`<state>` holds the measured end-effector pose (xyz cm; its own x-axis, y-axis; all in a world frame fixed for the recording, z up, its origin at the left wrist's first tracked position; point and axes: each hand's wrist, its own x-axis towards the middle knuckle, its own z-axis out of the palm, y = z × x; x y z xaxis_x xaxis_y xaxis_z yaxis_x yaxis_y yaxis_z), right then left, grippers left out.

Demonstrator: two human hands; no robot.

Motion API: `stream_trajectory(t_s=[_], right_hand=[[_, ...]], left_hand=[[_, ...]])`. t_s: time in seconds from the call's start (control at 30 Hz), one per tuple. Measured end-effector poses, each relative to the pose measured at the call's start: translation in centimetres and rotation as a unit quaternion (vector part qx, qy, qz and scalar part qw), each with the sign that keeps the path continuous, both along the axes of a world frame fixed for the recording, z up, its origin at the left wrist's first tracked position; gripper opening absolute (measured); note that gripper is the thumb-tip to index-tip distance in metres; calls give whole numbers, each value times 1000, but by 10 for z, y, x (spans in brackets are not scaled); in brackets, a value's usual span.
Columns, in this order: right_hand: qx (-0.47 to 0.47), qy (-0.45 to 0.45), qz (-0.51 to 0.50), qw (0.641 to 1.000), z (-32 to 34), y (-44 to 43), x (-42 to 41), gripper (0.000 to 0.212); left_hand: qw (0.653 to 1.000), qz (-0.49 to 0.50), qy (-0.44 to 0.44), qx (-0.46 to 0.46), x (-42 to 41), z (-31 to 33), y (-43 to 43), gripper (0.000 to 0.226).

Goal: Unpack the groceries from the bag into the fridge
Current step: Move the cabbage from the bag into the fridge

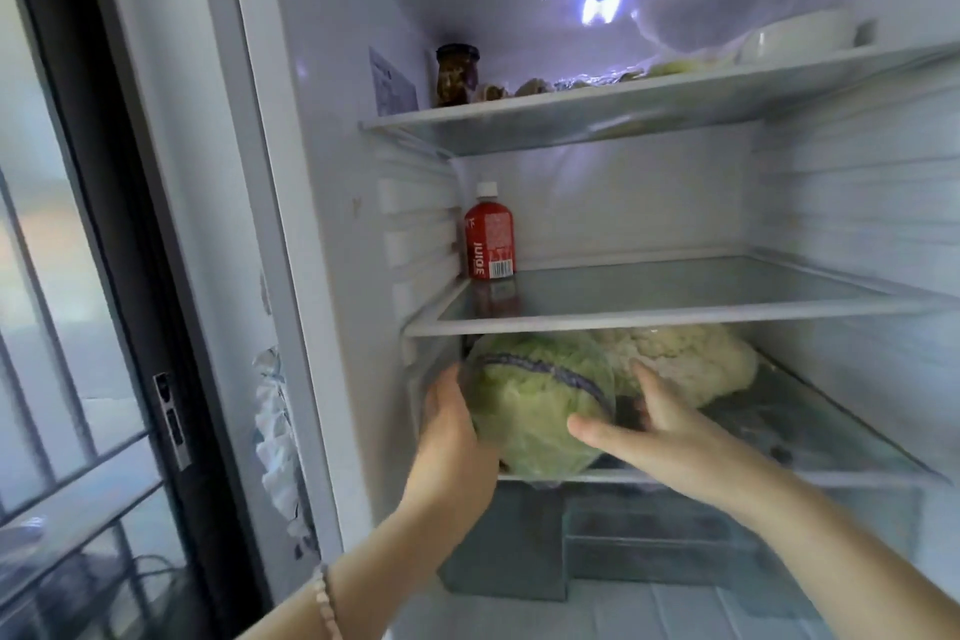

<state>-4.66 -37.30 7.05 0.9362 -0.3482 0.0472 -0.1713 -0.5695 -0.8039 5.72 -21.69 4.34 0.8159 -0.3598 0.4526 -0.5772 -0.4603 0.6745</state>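
Note:
A pale green cabbage (pixel 530 405) in clear wrap with a purple band sits at the front left of the fridge's lower glass shelf (pixel 831 437). My left hand (pixel 451 424) cups its left side. My right hand (pixel 649 424) presses on its right side, thumb across the front. Behind it to the right lies a white cauliflower (pixel 691 359). The grocery bag is out of view.
A red juice bottle (pixel 489 237) stands at the back left of the middle shelf (pixel 675 314). The top shelf holds a dark jar (pixel 457 74), wrapped food and a white bowl (pixel 800 34). Clear drawers (pixel 649 541) sit below. A dark-framed glass door (pixel 104 276) is on the left.

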Motion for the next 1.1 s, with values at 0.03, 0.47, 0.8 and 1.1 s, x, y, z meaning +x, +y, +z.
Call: stream_trajectory(t_s=[0.03, 0.47, 0.8, 1.1], right_hand=[[21, -18, 12, 1000, -7, 1, 11, 122], [25, -246, -40, 968, -54, 0, 64, 109], [6, -195, -47, 980, -48, 19, 104, 108], [-53, -145, 6, 988, -64, -11, 91, 118]], left_hand=[[1000, 9, 12, 14, 6, 1, -1, 71], [987, 61, 125, -84, 37, -37, -16, 25], [930, -4, 303, -208, 40, -20, -31, 106], [951, -36, 246, -183, 59, -29, -33, 92]])
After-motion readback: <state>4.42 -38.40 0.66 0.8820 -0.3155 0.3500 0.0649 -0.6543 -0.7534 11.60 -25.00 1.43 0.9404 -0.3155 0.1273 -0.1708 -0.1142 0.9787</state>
